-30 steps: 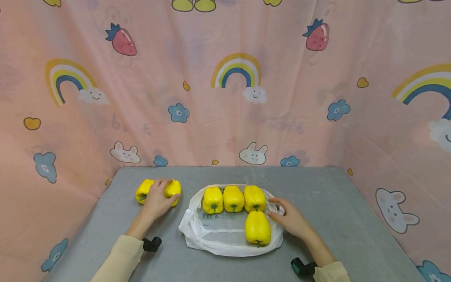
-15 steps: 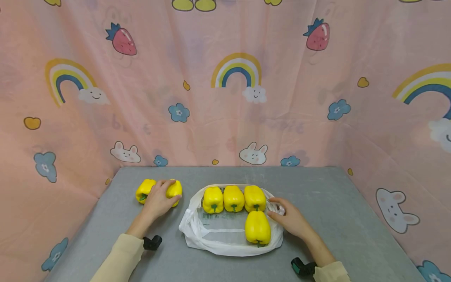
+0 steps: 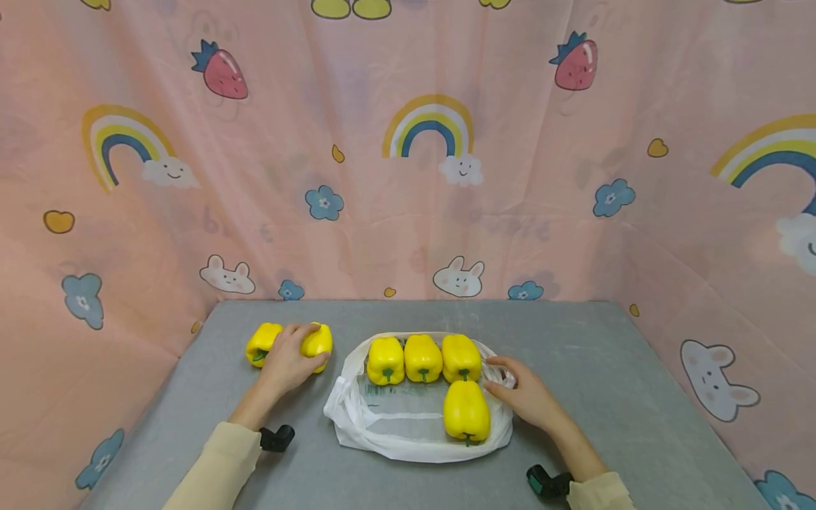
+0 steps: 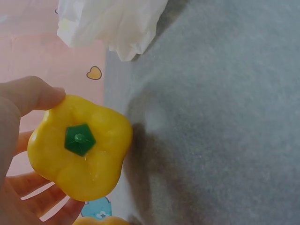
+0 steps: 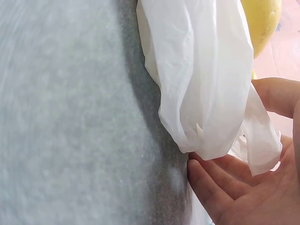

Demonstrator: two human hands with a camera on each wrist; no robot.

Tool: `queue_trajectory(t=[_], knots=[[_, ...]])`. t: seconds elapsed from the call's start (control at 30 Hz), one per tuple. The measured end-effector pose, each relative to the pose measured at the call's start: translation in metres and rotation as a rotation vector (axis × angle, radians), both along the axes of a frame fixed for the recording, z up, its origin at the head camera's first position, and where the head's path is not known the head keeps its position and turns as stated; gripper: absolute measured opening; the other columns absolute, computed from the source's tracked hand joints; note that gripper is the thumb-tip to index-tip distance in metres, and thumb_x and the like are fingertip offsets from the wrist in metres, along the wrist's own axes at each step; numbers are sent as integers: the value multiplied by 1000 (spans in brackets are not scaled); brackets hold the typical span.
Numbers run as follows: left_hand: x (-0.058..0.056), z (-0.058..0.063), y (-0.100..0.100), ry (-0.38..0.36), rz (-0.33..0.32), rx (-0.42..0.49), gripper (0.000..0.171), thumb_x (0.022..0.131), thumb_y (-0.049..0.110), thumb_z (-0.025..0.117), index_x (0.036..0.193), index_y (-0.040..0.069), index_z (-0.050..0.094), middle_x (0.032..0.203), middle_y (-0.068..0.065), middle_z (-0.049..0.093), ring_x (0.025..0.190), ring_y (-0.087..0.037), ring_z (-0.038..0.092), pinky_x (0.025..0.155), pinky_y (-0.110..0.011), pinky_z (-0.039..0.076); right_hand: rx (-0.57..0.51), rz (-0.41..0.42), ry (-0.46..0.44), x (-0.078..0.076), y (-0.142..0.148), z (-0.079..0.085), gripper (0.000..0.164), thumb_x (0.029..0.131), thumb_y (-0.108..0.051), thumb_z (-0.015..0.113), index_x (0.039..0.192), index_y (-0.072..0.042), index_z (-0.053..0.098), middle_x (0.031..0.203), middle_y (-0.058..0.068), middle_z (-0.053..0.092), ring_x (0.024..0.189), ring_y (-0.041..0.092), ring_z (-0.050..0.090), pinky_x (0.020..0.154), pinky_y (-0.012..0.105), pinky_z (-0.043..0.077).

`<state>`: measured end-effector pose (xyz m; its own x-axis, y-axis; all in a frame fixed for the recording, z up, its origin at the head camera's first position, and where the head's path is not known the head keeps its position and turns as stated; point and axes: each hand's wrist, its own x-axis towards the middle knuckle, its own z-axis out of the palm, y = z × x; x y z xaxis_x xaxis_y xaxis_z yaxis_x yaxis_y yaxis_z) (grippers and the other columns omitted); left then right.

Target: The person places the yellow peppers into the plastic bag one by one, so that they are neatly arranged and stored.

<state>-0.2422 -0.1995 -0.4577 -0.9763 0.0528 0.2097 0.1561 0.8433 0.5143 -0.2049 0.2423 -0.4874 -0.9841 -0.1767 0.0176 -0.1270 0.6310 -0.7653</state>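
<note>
I've got 1 yellow bell pepper point(image 4: 101, 161) in the left hand point(image 3: 285, 361), pinched between thumb and fingers, green stem point(image 4: 78, 139) toward the left wrist cam. It's left of the white plastic bag point(image 3: 357, 430); can't tell if it touches the gray table point(image 3: 612, 397). 2nd pepper point(image 3: 260, 345) is just left of it, partly behind the hand. Bag is open-topped, 4 peppers in it: 3-pepper row point(image 3: 423, 359) along the far side, 1 nearer pepper point(image 3: 467, 411) in front of the row's right end. Right hand point(image 3: 525, 399) is at the bag's right edge, thumb and fingers apart around loose plastic; I can't tell if it pinches. Black wrist mounts point(image 3: 276, 439), cream sleeves point(image 3: 219, 467), pink cartoon-print curtain point(image 3: 408, 227) behind.
</note>
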Motion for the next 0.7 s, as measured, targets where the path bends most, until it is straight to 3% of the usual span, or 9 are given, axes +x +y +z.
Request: queue_trajectory(t=[0.7], knots=[[6, 10, 9, 33, -47, 87, 58, 86, 27, 81, 137, 8, 61, 137, -19, 54, 124, -38, 50, 102, -57, 43, -1, 7, -15, 0, -1, 1, 55, 99, -33, 67, 144, -6, 52, 151, 23, 45, 141, 47, 37, 109, 70, 32]])
